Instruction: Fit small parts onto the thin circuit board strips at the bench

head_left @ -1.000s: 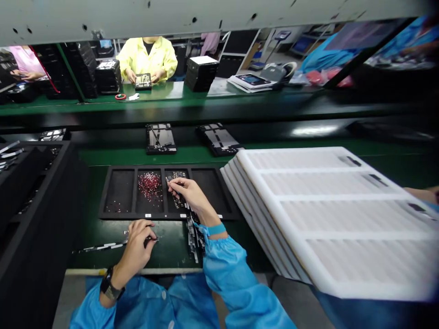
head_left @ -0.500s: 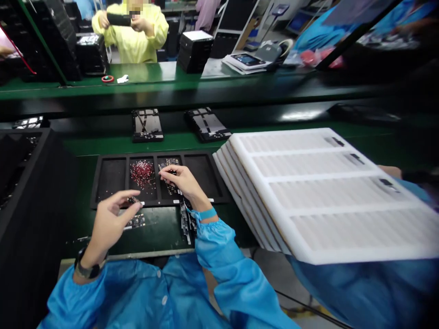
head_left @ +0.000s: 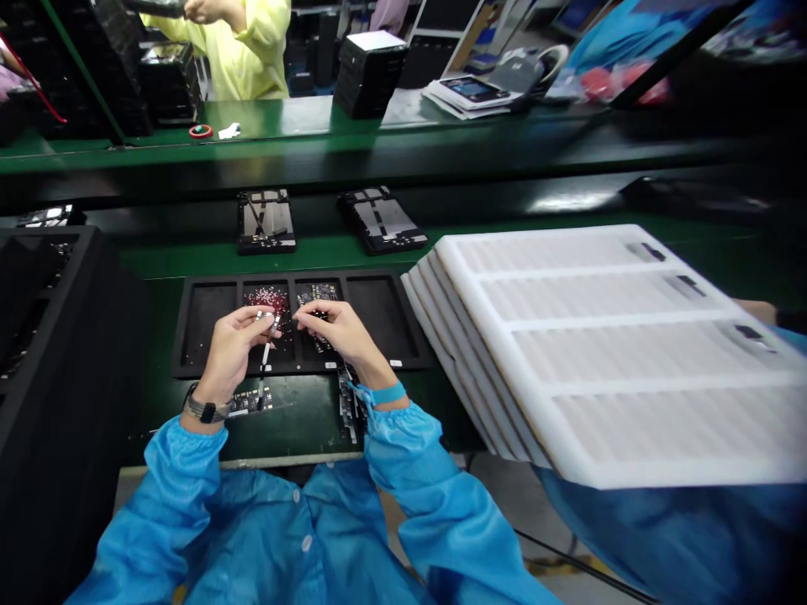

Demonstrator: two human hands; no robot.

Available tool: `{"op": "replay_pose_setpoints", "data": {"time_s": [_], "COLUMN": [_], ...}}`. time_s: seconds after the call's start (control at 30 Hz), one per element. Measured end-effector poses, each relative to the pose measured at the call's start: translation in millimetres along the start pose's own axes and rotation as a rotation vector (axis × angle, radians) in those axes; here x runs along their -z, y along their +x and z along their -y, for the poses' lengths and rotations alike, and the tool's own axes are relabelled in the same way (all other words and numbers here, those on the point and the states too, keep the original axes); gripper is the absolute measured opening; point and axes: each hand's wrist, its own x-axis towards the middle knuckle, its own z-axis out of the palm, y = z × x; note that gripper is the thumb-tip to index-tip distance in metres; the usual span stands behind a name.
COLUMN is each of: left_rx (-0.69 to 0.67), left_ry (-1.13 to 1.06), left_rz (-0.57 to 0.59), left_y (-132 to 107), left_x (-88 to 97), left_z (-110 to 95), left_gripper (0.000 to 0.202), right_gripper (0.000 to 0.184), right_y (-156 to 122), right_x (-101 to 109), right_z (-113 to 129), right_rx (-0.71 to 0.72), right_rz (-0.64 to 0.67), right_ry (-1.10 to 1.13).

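Observation:
My left hand [head_left: 236, 344] is closed on a small circuit board with a flex strip [head_left: 267, 346] hanging from it. Level with it on the right, my right hand [head_left: 334, 328] is pinched at the fingertips; whatever lies between them is too small to make out. Both hands are over a black compartment tray [head_left: 288, 365]. One compartment holds a heap of tiny red and white parts [head_left: 268, 298], and the one to its right holds small circuit boards [head_left: 317, 292], partly behind my right hand. More boards [head_left: 243, 403] lie on the green bench below my left hand.
Dark flex strips [head_left: 349, 403] lie under my right wrist. At right a stack of white foam trays [head_left: 530, 336] overhangs the bench. Two device housings [head_left: 266, 220] [head_left: 383, 220] lie behind the tray. A black bin [head_left: 94, 336] stands left; a person in yellow [head_left: 239, 59] is across.
My left hand has moved right and up, towards my right hand, and the board's flex strip now hangs down. The right hand stays pinched near the boards compartment. The view has shifted slightly.

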Motion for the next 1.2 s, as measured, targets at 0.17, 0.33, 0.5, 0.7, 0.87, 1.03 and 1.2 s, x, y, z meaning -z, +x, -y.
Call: {"op": "replay_pose_setpoints", "data": {"time_s": [0.17, 0.33, 0.5, 0.7, 0.87, 1.03, 1.2], "left_rx": [-0.05, -0.07, -0.052, -0.067, -0.085, -0.095, -0.047], "left_ry": [-0.002, 0.006, 0.026, 0.076, 0.131, 0.172, 0.129], "left_rz": [-0.035, 0.023, 0.072, 0.088, 0.094, 0.09, 0.082], "left_y": [14, 17, 16, 16, 14, 13, 12], "left_x": [-1.0, -1.3, 1.3, 5.0, 6.5, 7.3, 6.2], "left_z": [19, 27, 28, 27, 25, 25, 28], "left_gripper": [0.039, 0.036, 0.038, 0.033, 0.029, 0.028, 0.034], "right_gripper": [0.027, 0.026, 0.026, 0.032, 0.034, 0.033, 0.033], "right_y": [-2, -4, -6, -7, -7, -5, -3], "right_x": [-3, -8, -10, -10, -11, -11, -12], "right_z": [2, 4, 4, 2, 1, -2, -6], "right_rx": [0.002, 0.018, 0.007, -0.007, -0.047, -0.069, -0.091], "right_rz": [0.084, 0.146, 0.157, 0.174, 0.201, 0.207, 0.218], "right_ry": [-0.035, -0.084, -0.111, -0.124, -0.101, -0.056, -0.004]}}
